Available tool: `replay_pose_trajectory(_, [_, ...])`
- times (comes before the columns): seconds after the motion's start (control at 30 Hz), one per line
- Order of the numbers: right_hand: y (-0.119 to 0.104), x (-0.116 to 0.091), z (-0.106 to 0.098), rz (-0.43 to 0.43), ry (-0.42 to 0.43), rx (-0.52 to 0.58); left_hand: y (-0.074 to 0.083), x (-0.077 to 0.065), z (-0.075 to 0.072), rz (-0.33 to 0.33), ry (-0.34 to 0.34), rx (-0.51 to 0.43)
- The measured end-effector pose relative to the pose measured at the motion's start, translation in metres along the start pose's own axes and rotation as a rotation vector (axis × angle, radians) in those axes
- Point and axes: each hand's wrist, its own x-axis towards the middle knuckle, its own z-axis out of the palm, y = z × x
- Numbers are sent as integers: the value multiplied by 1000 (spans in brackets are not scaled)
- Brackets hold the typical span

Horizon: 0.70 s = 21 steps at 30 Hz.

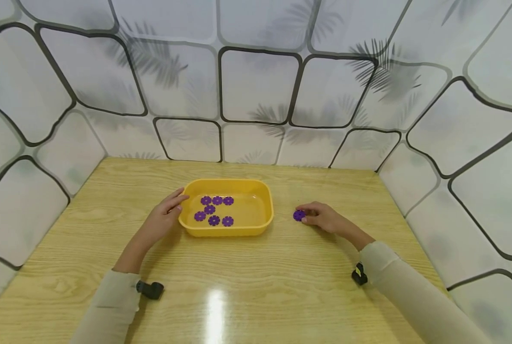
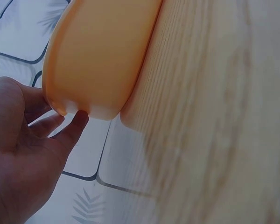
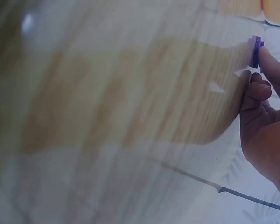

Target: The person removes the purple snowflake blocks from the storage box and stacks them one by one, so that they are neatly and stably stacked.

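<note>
A yellow plastic tray (image 1: 249,231) sits on the table with several purple flower-shaped discs (image 1: 214,220) lying flat in its left half. My left hand (image 1: 163,216) holds the tray's left end, fingers over the rim and thumb against the outer wall. The left wrist view shows that thumb (image 2: 77,126) touching the tray's end wall (image 2: 95,100). To the right of the tray, my right hand (image 1: 324,218) pinches another purple notched disc (image 1: 299,215) between thumb and fingers, close over the table. Seen from the right wrist, this disc (image 3: 256,52) is edge-on at the fingertips.
The wood-grain table (image 1: 256,272) reaches back to a wall (image 1: 256,86) patterned with rounded panels and leaves. Side walls border it left and right. Small black devices sit at both wrists, beside the beige sleeves (image 1: 114,296).
</note>
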Motion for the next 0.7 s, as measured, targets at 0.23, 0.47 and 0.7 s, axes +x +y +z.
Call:
replay_pose_trajectory(0.23, [-4,-1,0,-33,-2,-17,1,0,0,1,3,10])
replay_pose_trajectory(0.47, [1,1,0,-27,-8,-20,-4,3,0,-1,9,30])
replay_pose_trajectory(0.7, [1,1,-1,-15,-16,-20,-1,2,1,-23,12,29])
